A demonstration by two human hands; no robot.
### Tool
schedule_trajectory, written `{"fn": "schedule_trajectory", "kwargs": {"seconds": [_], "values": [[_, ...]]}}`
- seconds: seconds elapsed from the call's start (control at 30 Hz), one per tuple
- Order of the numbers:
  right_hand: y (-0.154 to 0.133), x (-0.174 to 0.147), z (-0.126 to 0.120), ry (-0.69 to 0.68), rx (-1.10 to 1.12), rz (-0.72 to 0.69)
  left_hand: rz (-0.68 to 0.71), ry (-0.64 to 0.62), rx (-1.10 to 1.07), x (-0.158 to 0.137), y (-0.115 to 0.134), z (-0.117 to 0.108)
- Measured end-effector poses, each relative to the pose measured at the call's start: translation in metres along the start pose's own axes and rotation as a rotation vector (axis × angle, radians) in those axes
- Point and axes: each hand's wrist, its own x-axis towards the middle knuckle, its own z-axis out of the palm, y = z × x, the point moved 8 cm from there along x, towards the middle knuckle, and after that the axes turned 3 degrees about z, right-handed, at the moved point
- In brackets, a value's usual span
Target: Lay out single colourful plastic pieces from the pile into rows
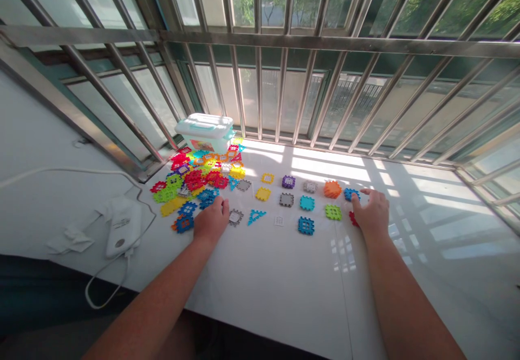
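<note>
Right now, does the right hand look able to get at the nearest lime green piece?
Probably yes: the lime green piece lies uncovered on the white surface, close to the right hand. Only a red piece, partly hidden by that hand, sits between them, and looks low enough to pass over.
</note>
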Motion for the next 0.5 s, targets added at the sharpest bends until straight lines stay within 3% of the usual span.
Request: {"fn": "schedule_trajectory", "kwargs": {"seconds": [0.13,0.27,0.4,0.5], "values": [[-0.015,0.0,-0.013,0.008,-0.013,-0.019,-0.012,-0.031,0.014,0.001,0.0,0.002],[-0.05,-0.004,-0.032,0.022,0.022,-0.078,0.001,-0.045,0.01,0.002,0.0,0.005],[-0.124,-0.032,-0.039,-0.071,0.09,-0.221,0.018,-0.04,0.001,0.002,0.0,0.006],[-0.21,-0.078,-0.024,-0.3,0.169,-0.479,0.009,-0.028,0.005,0.002,-0.001,0.007]]}}
